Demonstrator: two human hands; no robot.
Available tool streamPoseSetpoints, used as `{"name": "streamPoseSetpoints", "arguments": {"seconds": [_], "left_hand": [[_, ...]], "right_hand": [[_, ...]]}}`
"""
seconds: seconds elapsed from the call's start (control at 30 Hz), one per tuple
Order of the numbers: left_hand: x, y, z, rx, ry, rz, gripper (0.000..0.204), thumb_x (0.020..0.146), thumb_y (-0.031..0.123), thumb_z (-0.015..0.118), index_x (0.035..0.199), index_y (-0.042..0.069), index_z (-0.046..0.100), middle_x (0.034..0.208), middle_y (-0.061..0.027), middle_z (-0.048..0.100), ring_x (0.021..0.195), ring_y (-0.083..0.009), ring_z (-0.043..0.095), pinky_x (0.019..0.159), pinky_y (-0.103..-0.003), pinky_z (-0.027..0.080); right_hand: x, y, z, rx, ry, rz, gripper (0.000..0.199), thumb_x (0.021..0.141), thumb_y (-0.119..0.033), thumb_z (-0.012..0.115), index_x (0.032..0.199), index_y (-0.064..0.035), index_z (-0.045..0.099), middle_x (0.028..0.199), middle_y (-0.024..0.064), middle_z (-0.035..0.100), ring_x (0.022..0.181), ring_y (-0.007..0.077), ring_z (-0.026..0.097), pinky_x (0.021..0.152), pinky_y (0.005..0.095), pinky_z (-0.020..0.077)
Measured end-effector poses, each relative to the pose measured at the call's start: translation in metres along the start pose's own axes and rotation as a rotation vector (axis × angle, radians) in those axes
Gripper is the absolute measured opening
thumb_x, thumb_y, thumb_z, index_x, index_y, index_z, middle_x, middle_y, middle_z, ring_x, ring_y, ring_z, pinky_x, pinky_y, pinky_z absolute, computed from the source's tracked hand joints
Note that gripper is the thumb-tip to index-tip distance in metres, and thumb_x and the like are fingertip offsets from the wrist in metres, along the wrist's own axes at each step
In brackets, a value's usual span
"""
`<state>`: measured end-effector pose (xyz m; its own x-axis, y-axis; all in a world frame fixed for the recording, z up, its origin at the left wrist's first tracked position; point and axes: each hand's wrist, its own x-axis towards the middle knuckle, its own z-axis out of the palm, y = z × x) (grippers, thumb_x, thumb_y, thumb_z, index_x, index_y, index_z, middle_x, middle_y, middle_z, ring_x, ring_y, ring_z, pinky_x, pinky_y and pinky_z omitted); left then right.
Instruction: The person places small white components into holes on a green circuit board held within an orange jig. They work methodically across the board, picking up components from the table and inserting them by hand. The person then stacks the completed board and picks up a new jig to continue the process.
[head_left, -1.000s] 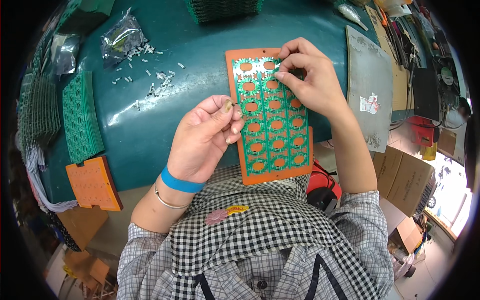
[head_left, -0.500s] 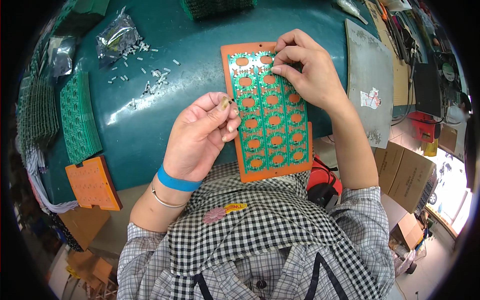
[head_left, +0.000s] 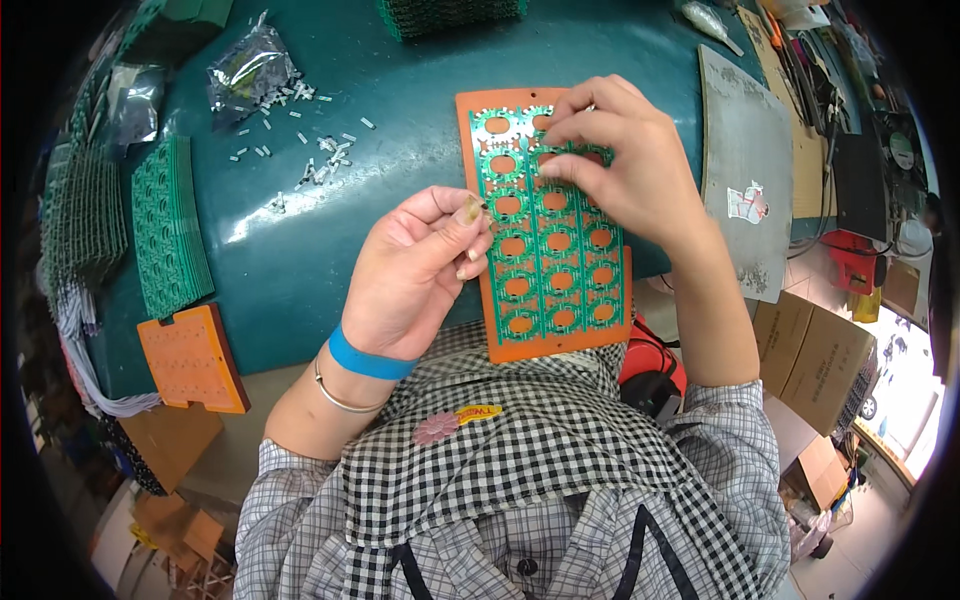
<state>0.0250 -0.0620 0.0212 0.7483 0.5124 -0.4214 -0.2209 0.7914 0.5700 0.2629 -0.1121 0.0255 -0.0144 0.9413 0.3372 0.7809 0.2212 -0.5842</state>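
An orange tray (head_left: pixel 520 345) carrying a green circuit panel (head_left: pixel 548 235) with rows of round holes lies on the teal table's near edge, partly overhanging it. My left hand (head_left: pixel 415 275) rests at the tray's left side, thumb and forefinger pinched together on several small parts, a blue band and thin bangle on the wrist. My right hand (head_left: pixel 620 165) presses down on the upper right of the green panel, fingertips bent onto it; what they pinch is hidden.
Loose small white parts (head_left: pixel 300 150) and a clear bag (head_left: pixel 250 70) lie at the back left. A stack of green panels (head_left: pixel 170 225) and a second orange tray (head_left: pixel 192 360) sit at the left. A grey board (head_left: pixel 745 170) leans at the right; cardboard boxes (head_left: pixel 815 360) stand below.
The tray and panel have shifted slightly away and left in view. My right hand slid down a little over the panel's top rows. My left hand stays pinched beside the tray.
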Motion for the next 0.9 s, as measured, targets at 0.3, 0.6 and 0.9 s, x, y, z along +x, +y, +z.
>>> {"name": "streamPoseSetpoints", "arguments": {"seconds": [0.3, 0.6, 0.9], "left_hand": [[-0.004, -0.004, 0.004, -0.056, -0.065, -0.084, 0.017, 0.1, 0.011, 0.061, 0.113, 0.0, 0.061, 0.098, -0.004, 0.062, 0.077, -0.009, 0.049, 0.065, -0.022, 0.041], [-0.008, 0.019, -0.006, -0.063, -0.019, 0.046, 0.032, 0.1, 0.002, 0.055, 0.132, -0.004, 0.052, 0.136, -0.0235, 0.058, 0.122, -0.0301, 0.062, 0.1, -0.035, 0.057], [-0.009, 0.014, -0.008, -0.013, -0.001, 0.055, 0.034, 0.104, 0.007, 0.049, 0.135, -0.007, 0.049, 0.142, -0.0263, 0.051, 0.127, -0.0335, 0.058, 0.102, -0.038, 0.056]], "right_hand": [[-0.005, -0.042, 0.008, 0.207, 0.111, -0.239, 0.02, 0.065, -0.005, 0.082, 0.082, -0.0062, 0.07, 0.093, 0.0046, 0.064, 0.088, 0.025, 0.062, 0.077, 0.0359, 0.0508], [-0.02, 0.004, -0.008, 0.238, -0.053, 0.249, 0.01, 0.073, -0.005, 0.078, 0.077, 0.0, 0.07, 0.099, 0.0059, 0.062, 0.092, 0.0227, 0.063, 0.077, 0.0331, 0.0519], [-0.023, 0.009, -0.001, 0.154, -0.091, 0.175, 0.01, 0.073, -0.005, 0.078, 0.08, -0.0005, 0.072, 0.1, 0.0069, 0.063, 0.104, 0.0245, 0.06, 0.08, 0.0354, 0.0529]]}}
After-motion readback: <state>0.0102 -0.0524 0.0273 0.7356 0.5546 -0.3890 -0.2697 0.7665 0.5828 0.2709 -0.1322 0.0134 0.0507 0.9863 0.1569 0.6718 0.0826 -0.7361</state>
